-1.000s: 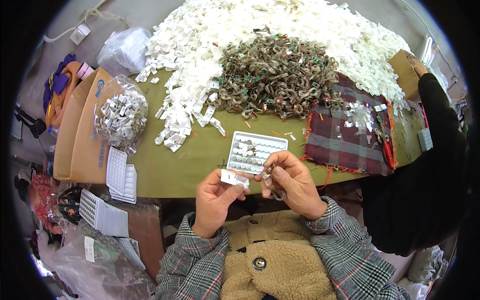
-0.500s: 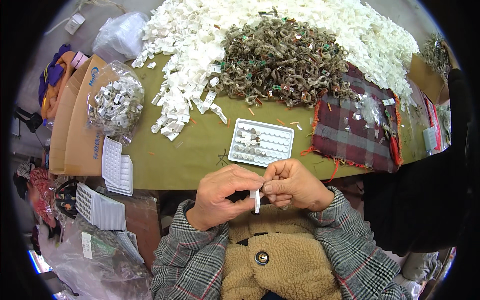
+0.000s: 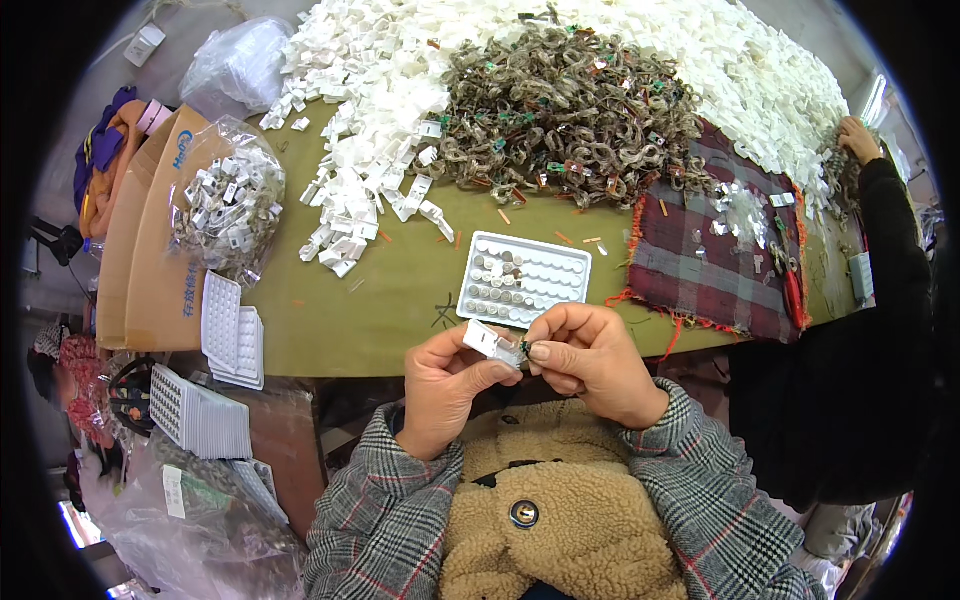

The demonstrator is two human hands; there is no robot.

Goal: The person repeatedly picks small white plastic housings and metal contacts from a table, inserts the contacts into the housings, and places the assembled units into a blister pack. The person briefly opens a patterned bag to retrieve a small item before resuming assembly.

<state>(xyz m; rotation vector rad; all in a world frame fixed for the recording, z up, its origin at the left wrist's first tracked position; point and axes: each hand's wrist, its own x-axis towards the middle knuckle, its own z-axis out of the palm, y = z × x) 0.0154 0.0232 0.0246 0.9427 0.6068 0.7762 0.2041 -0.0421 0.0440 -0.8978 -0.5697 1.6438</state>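
Table: olive-green top (image 3: 400,300), heaped at the far side with white plastic pieces (image 3: 380,90) and a brownish tangle of small parts (image 3: 570,110).
Left hand (image 3: 445,385): fingers closed on a small white clip (image 3: 490,341) — held just above the near table edge.
Right hand (image 3: 590,360): fingertips pinched on the clip's right end, touching the left hand.
Tray (image 3: 524,279): white, partly filled, just beyond the hands.
Plaid cloth (image 3: 710,250): right of the tray.
Neighbour: a dark sleeve (image 3: 880,300) — its hand at the far pile.
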